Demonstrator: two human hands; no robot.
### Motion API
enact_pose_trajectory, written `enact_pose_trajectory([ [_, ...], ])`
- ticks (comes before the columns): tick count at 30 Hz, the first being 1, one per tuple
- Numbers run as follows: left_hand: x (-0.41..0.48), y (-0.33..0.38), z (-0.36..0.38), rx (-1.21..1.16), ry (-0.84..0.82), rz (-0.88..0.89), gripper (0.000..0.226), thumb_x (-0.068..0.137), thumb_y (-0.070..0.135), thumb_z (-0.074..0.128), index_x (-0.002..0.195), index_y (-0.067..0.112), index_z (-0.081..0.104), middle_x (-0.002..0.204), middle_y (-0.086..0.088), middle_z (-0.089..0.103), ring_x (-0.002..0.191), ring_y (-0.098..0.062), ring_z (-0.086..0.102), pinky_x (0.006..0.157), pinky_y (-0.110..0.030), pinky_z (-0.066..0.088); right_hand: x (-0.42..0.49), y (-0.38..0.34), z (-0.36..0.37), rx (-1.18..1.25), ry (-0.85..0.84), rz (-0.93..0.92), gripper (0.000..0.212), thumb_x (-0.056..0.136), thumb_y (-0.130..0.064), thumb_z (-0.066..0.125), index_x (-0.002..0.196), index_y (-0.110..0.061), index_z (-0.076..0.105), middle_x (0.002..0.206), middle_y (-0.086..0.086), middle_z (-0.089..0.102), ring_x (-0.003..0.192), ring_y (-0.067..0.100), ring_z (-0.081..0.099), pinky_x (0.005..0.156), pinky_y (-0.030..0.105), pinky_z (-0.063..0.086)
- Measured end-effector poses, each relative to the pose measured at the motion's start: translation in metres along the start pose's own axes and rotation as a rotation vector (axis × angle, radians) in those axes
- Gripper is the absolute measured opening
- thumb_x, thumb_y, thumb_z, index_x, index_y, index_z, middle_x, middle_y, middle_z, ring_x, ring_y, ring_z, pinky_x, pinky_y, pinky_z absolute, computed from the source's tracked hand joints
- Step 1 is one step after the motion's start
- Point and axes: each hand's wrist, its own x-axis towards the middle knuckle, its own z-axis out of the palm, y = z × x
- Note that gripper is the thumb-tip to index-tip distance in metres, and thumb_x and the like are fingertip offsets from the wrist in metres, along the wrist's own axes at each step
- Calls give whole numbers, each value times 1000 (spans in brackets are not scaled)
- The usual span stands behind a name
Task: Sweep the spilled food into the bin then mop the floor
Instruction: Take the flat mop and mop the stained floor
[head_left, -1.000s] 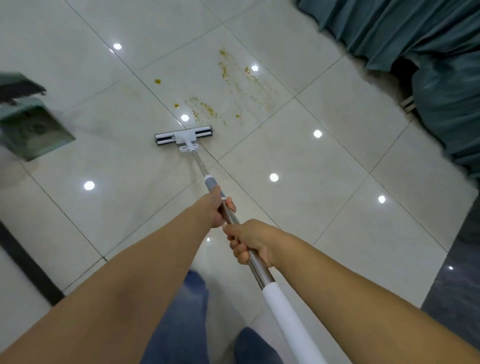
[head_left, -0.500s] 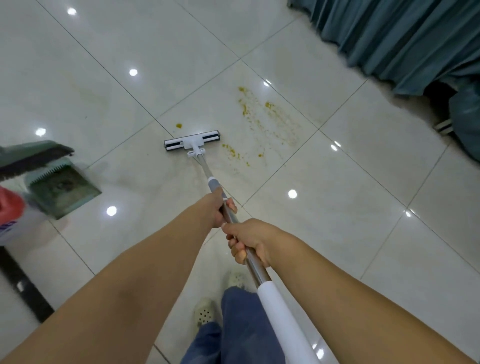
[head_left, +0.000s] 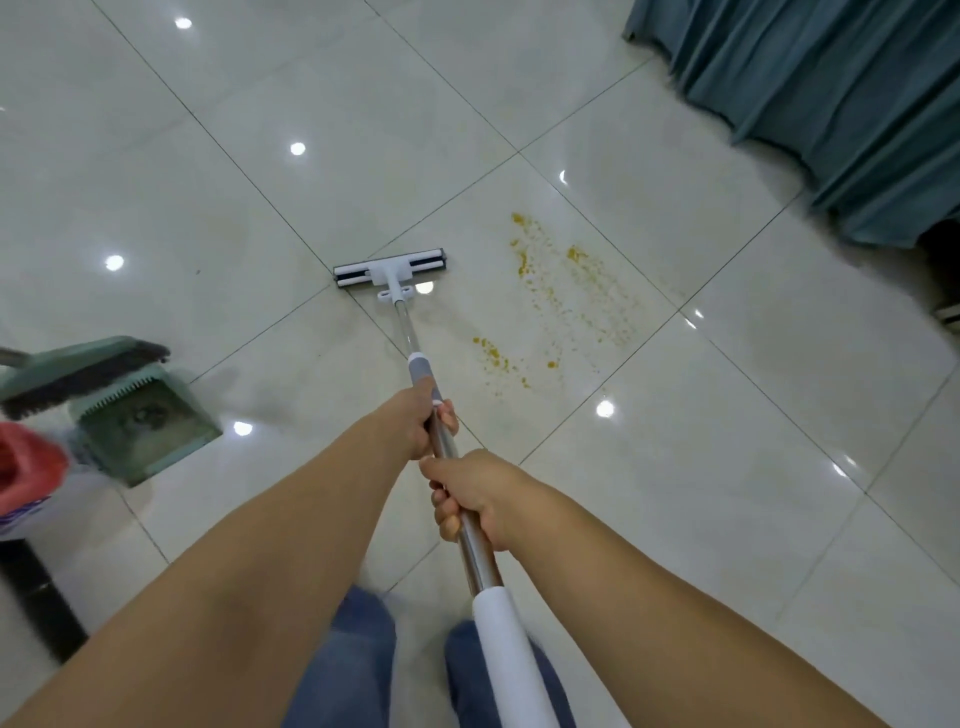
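1. Left hand (head_left: 410, 423) and right hand (head_left: 475, 493) both wrap tightly around the mop (head_left: 415, 343) pole.
2. Mop head lies on the floor (head_left: 675, 467) ahead of both hands.
3. Yellow crumbs (head_left: 571, 301) lie right of it.

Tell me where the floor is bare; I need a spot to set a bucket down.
Bare tiles lie beyond the mop head, toward the top left, and at lower right between the yellow crumbs and the curtain. The left edge is crowded: dustpan, broom, a red thing.
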Motion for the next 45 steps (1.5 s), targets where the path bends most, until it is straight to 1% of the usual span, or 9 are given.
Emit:
enact_pose_trajectory([
  [6,25,97,-26,114,23,5,34,96,36,46,74,11,41,57,0,39,26,-8,30,33,-11,29,47,-66,61,87,29,-28,20,92,-18,56,74,-10,52,56,1,44,34,8,37,34,15,34],
  [13,48,212,-76,240,8,-38,32,95,36,47,76,11,42,57,1,39,27,-8,30,34,-11,29,88,-144,157,199,42,-18,22,94,-19,55,75,-9,49,59,1,43,34,6,36,33,14,34],
  [18,37,237,-107,313,-12,-70,31,95,36,47,78,11,43,57,1,41,28,-8,32,35,-16,30,87,-148,203,272,74,-45,20,94,-18,57,77,-8,51,60,2,44,36,7,37,33,14,34],
  [24,17,195,-123,369,-40,-121,39,95,42,45,71,12,40,55,1,38,29,-11,32,34,-12,30,61,-98,209,378,140,-79,22,92,-18,58,75,-6,52,57,3,46,29,5,36,32,12,32],
  [27,-2,158,-138,389,-53,-135,38,96,39,45,70,12,40,48,-1,39,29,-12,31,33,-11,31,42,-56,213,400,134,-83,23,93,-20,57,75,-7,52,57,2,46,30,5,36,33,13,32],
  [31,-30,89,-170,446,-69,-172,40,96,40,45,70,9,43,43,-2,39,27,-13,33,32,-13,34,15,26,226,431,177,-69,23,94,-23,58,77,-7,54,56,2,48,32,6,37,34,16,34],
  [34,-55,25,-200,552,-89,-220,42,97,40,42,69,9,43,37,-2,39,38,-13,33,37,-17,35,-8,99,239,493,204,-37,25,95,-24,57,77,-6,55,56,2,48,36,7,37,35,18,34],
  [39,-95,-70,-251,714,-103,-290,45,98,41,39,65,10,40,28,-2,35,22,-13,31,33,-13,34,-48,209,274,614,241,3,24,95,-22,54,76,-8,55,57,2,49,41,8,37,39,19,34],
  [45,-135,-139,-279,889,-139,-336,38,98,36,40,69,11,40,29,-2,36,23,-13,30,32,-13,36,-88,282,298,749,284,7,22,96,-22,53,79,-8,55,58,1,48,40,7,38,37,17,36],
])
